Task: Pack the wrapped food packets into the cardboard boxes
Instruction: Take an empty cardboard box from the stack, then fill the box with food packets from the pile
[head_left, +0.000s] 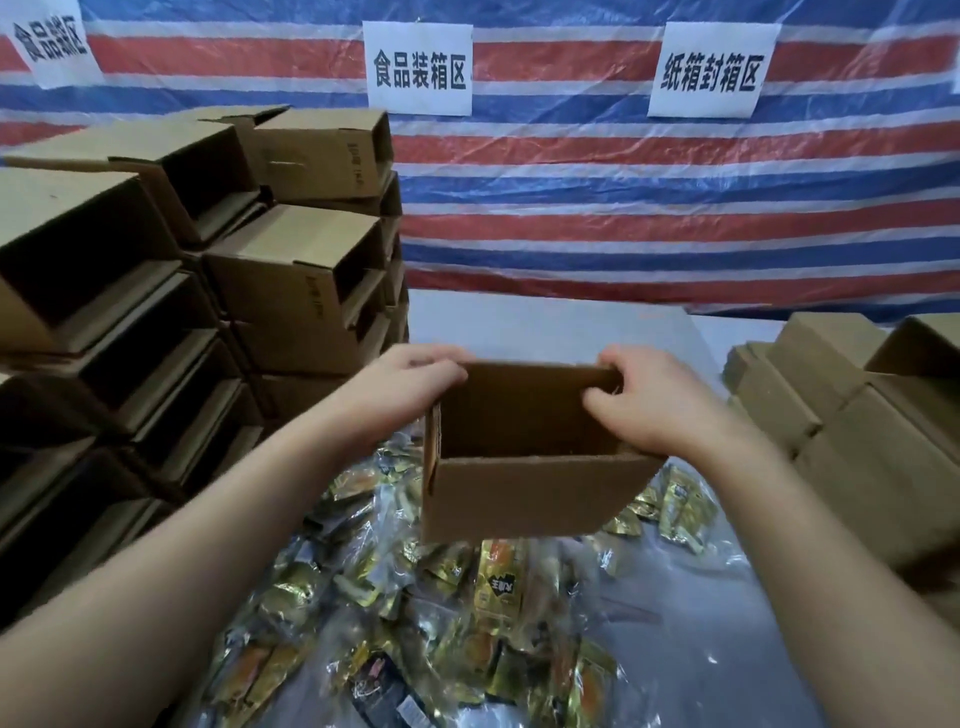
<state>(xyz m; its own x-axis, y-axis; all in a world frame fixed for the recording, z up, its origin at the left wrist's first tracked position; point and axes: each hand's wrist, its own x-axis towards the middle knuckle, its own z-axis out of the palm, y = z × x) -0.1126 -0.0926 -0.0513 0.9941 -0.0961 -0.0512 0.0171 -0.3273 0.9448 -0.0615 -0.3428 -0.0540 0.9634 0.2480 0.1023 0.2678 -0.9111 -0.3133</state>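
Wrapped food packets (467, 613) lie heaped on the grey table (701, 623) nearest the viewer. Above them an open cardboard box (524, 493) is held up, the left hand (410, 384) curling its fingers over the far left corner and the right hand (654, 400) gripping the far right rim. Beyond, open boxes (208, 270) are stacked on the left, closed boxes (841, 395) sit on the right, and a striped tarp (623, 208) carries paper signs (418, 67).

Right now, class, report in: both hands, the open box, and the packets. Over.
Left hand and right hand both grip the open cardboard box at its rim. Box looks empty. Food packets heaped beneath, unpacked. Nothing blocking.
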